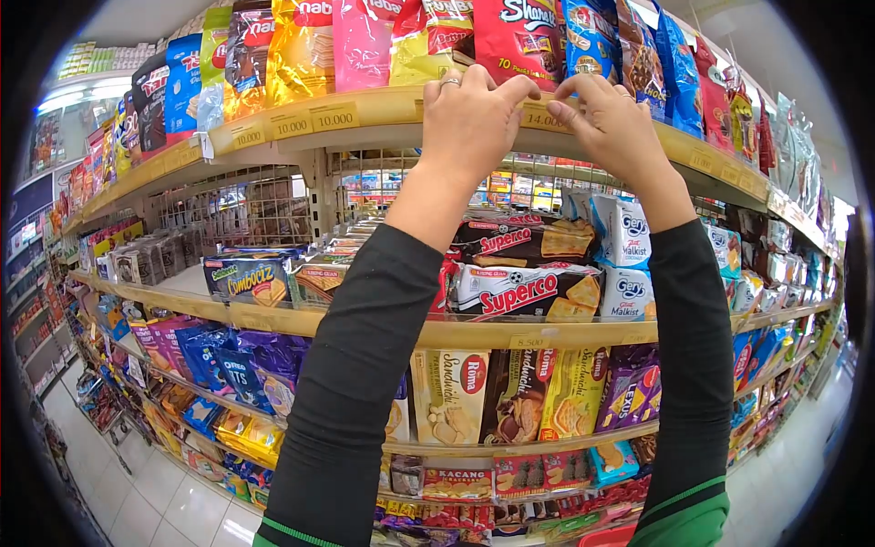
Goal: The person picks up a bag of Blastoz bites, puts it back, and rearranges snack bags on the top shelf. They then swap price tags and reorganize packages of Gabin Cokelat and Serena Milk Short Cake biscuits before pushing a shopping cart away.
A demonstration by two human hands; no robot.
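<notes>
At frame bottom, dark sleeves (pixel 360 356) rise toward the yellow shelf edge (pixel 387 111). Left hand (pixel 469 114): fingers bent, index tip by the left end of the 14.000 label (pixel 541 120); pinch or mere contact, cannot tell. Right hand (pixel 606 117): thumb and forefinger curved, slight gap between, thumb at the label's right end; hold likewise cannot be told. Label sits on the shelf edge, between the two. Just behind: red bag (pixel 517 50), upright. Farther off, lower left: floor tiles (pixel 173 483).
</notes>
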